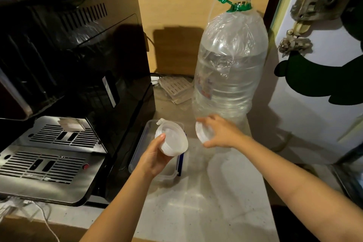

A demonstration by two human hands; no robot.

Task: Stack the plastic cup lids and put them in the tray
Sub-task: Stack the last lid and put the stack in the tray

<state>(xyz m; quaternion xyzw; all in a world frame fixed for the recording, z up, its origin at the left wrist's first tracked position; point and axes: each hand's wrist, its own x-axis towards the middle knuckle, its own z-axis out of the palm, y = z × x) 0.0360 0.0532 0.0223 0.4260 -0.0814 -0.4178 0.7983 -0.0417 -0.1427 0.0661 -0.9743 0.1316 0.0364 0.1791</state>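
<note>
My left hand grips a stack of clear plastic cup lids from below, tilted, above a clear plastic tray with a blue clip that sits on the counter. My right hand holds a single clear lid by its rim, a short way to the right of the stack and apart from it. The tray's inside is mostly hidden by my left hand and the stack.
A black coffee machine with a metal drip grille fills the left. A large clear water bottle with a green cap stands just behind my right hand. A white door is at the right. White cables trail off the counter's front left.
</note>
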